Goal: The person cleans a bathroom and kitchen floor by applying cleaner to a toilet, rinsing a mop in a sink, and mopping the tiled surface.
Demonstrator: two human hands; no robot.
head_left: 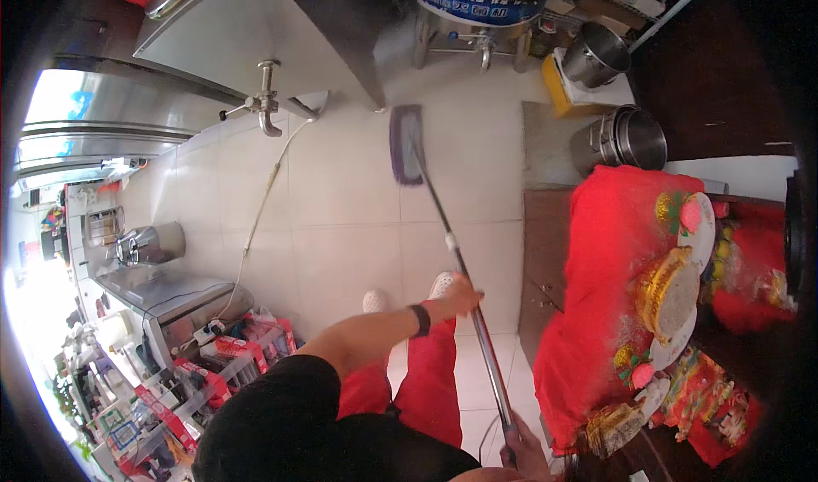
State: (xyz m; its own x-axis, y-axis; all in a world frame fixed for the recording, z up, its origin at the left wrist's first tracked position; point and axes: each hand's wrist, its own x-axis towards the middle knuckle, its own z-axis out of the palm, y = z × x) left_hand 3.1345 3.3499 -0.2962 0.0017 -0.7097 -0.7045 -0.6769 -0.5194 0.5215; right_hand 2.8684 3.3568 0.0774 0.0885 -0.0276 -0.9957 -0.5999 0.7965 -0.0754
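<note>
A flat mop with a purple-edged rectangular head (410, 137) lies against the pale tiled floor ahead of my feet. Its metal pole (483, 337) slants back toward me on the right. Partway down the pole, my left hand (461, 297) is wrapped round it, with a dark band on the wrist. My right hand (525, 454) grips the pole close to its upper end, low in the picture and partly cut off by the lower edge.
A white cable (270, 188) crosses the floor at left. A steel tank with a tap (267, 103) overhangs the upper left; another tapped vessel (484, 39) stands far ahead. Steel pots (641, 140) and a red-draped table (588, 269) flank the right. Packed goods (247, 346) sit at left.
</note>
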